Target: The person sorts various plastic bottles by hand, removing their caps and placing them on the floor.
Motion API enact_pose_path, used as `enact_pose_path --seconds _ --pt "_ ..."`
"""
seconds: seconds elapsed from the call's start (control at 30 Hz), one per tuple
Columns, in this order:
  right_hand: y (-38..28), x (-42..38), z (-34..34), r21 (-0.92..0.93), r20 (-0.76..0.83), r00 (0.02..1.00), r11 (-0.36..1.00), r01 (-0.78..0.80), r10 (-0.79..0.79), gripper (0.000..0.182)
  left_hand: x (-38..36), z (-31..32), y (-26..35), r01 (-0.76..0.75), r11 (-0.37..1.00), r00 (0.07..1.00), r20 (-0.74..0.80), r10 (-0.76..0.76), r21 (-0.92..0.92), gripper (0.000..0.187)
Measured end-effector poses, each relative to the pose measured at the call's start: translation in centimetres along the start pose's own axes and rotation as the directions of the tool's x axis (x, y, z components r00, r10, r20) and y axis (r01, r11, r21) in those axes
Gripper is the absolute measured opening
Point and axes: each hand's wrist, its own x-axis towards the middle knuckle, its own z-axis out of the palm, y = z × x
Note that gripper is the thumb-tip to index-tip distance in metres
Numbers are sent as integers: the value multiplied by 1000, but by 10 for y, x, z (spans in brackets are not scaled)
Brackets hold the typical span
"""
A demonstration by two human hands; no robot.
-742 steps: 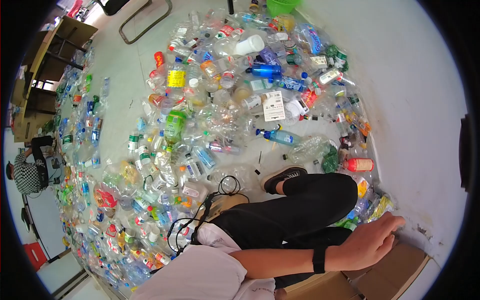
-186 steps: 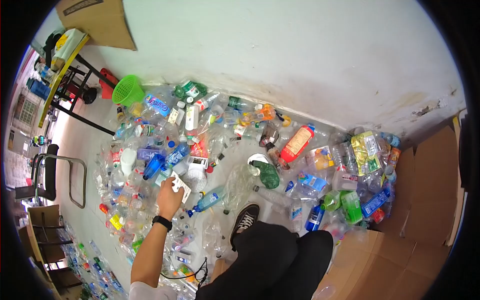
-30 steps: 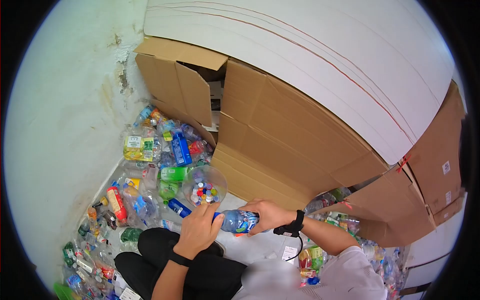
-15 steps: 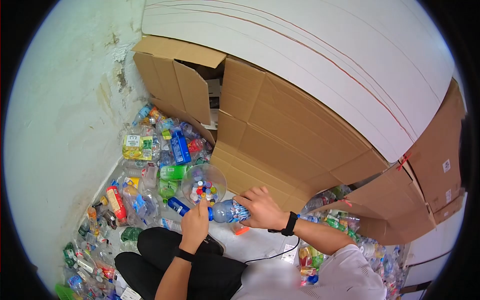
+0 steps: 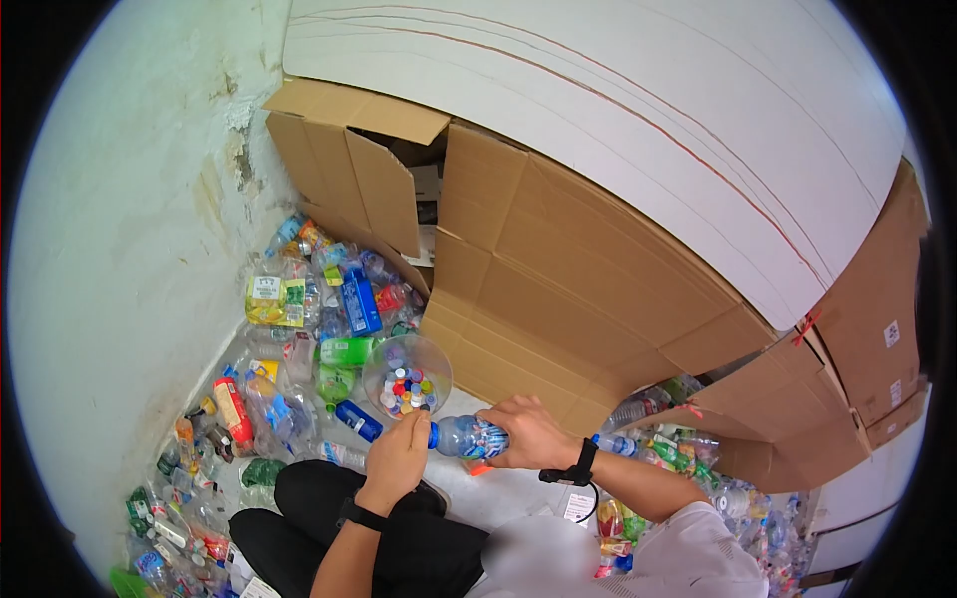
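A clear plastic bottle point(image 5: 461, 437) with a blue and white label lies sideways between my hands, its blue cap point(image 5: 434, 436) pointing left. My right hand point(image 5: 528, 431) is wrapped round the label end of the bottle. At the other end, my left hand point(image 5: 397, 450) has its fingers closed at the blue cap, which shows only in part. Just beyond my left hand stands a clear round tub point(image 5: 382, 361) with many coloured bottle caps point(image 5: 407, 387) at its bottom. An orange-red object point(image 5: 479, 467) is partly visible below the bottle.
Empty bottles point(image 5: 284, 404) are heaped along the wall at left, among them a red bottle point(image 5: 233, 411) and a blue one point(image 5: 359, 421). More bottles point(image 5: 678, 448) lie at right. Cardboard sheets point(image 5: 558, 269) stand ahead, under a white board point(image 5: 638, 120).
Both hands and the bottle have shifted slightly right. My left hand's raised finger has folded in toward the cap.
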Motion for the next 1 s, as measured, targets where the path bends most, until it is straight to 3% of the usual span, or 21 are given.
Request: enact_pose_path --seconds 0.2,0.3,0.43,0.5,0.53,0.57,0.63,0.67,0.83,0.87,0.9,1.0 --pt "3 -7 3 7 10 999 999 -38 38 64 -1 6 -8 -164 975 986 -3 166 151 43" --pt "4 -10 5 8 -5 999 999 -46 46 64 5 9 -11 -201 974 979 -8 203 107 45" --pt "10 -16 12 -11 -31 998 998 -56 55 66 17 14 -21 -99 995 993 -63 100 13 46" --pt "17 -20 14 2 -47 995 996 -86 86 69 27 10 -22 -69 997 981 -183 61 -36 45" --pt "21 -25 16 -1 -45 995 996 -86 86 69 33 5 -20 -42 994 988 -151 27 -100 51" --pt "27 -31 17 -5 -64 990 992 -130 129 70 38 4 -22 -42 993 988 -153 25 -106 51" --pt "41 -44 22 -19 -75 982 985 -173 171 72 52 9 -34 -169 985 938 -301 171 33 65" --pt "51 -51 25 -35 -55 970 970 -241 239 73 58 9 -42 -189 977 933 -292 209 95 76" --pt "108 -90 49 -121 -27 886 878 -462 463 72 53 16 -52 -192 981 899 -400 179 8 69" --pt "118 -97 55 -157 -62 883 870 -468 464 71 44 8 -39 -72 937 950 -309 -40 -341 64" --pt "127 -101 59 -169 -50 885 869 -464 463 71 37 4 -32 75 767 964 -149 -218 -637 60" --pt "147 -104 65 -387 14 830 769 -509 557 67 25 11 -38 79 682 958 -133 -253 -727 57"
